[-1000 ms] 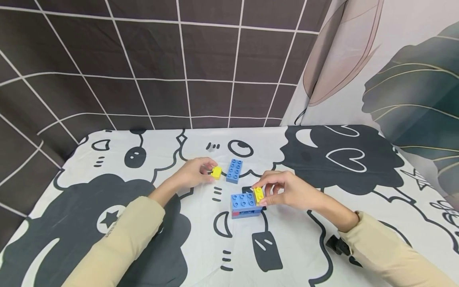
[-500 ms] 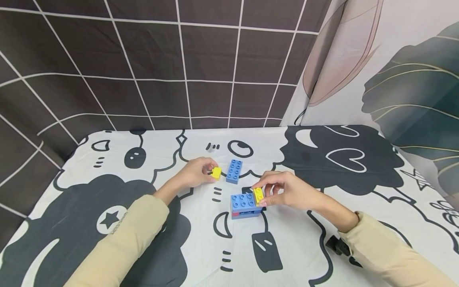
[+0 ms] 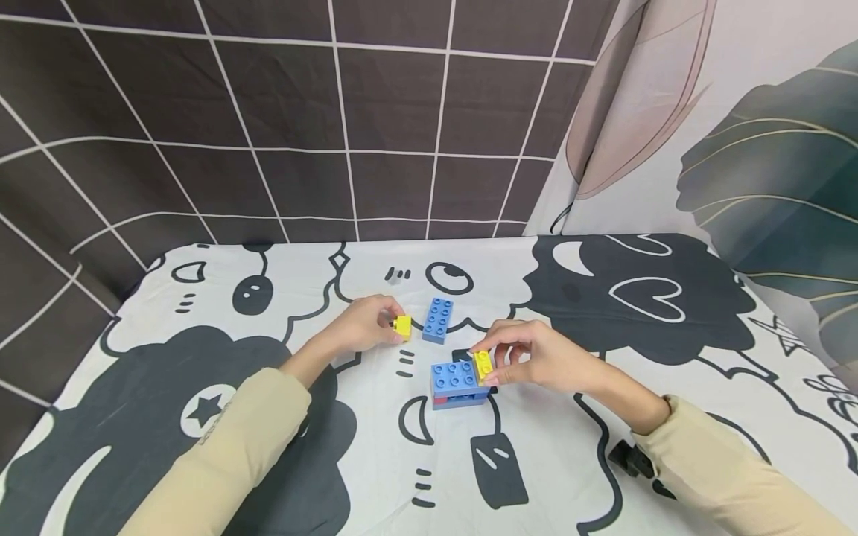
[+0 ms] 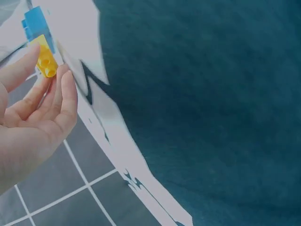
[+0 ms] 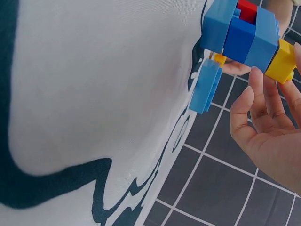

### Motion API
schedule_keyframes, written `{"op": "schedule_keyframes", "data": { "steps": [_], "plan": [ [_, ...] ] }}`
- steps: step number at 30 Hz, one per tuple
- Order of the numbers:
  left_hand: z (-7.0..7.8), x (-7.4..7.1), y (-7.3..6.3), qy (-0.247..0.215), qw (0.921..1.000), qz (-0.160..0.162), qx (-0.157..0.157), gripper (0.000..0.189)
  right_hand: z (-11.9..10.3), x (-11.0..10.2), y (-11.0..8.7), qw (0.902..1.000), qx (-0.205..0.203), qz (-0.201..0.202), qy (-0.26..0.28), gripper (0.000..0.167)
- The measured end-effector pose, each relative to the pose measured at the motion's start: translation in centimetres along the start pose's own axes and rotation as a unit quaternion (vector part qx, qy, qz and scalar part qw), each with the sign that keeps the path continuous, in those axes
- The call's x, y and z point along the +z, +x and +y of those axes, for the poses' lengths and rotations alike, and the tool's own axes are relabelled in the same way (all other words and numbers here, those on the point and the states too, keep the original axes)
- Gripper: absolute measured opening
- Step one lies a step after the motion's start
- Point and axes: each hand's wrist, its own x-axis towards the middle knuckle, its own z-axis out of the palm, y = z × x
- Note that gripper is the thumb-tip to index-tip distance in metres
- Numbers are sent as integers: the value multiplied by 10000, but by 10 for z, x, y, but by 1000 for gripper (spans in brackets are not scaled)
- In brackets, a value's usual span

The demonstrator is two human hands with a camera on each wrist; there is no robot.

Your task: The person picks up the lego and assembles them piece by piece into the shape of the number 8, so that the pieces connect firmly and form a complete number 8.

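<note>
My left hand (image 3: pixel 369 325) pinches a small yellow toy brick (image 3: pixel 403 327) between thumb and fingertips, just left of a loose blue brick (image 3: pixel 438 320). The studs of that yellow brick (image 4: pixel 46 59) show in the left wrist view. With thumb and fingers, my right hand (image 3: pixel 539 356) holds a second yellow brick (image 3: pixel 482 366) at the right end of the top of a blue brick stack (image 3: pixel 454 378). Seen from the right wrist, the stack has a red brick (image 5: pixel 247 12) and a darker blue brick (image 5: pixel 240 40) between its two lighter blue layers.
A white tablecloth (image 3: pixel 375 461) with black cartoon drawings covers the table. Behind it hangs a dark gridded cloth (image 3: pixel 395 97), with a leaf-patterned curtain (image 3: pixel 771 171) on the right. A black object (image 3: pixel 631 458) lies by the right sleeve.
The yellow brick in my left hand has turned slightly and shifted a little toward me. My right hand and its yellow brick stay in place on the stack.
</note>
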Motion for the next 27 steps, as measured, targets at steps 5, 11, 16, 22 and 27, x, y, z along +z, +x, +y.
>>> {"op": "schedule_keyframes", "data": {
  "steps": [5, 11, 16, 22, 27],
  "plan": [
    [7, -4, -3, -8, 9998, -193, -23, 31, 0, 0, 0, 10000, 11, -11, -7, 34],
    [11, -6, -7, -102, 9997, -212, 72, 33, 0, -1, -1, 10000, 43, -34, -1, 35],
    [14, -7, -14, -212, 9994, -196, 163, 30, 0, 0, 0, 10000, 40, -33, -24, 34],
    [19, -6, -22, -285, 9991, -148, 264, 29, -1, -1, 0, 10000, 35, -8, -56, 33],
    [23, -4, -28, -335, 9987, -33, 380, 33, 0, -1, 0, 10000, 25, -28, -40, 34]
  ]
}}
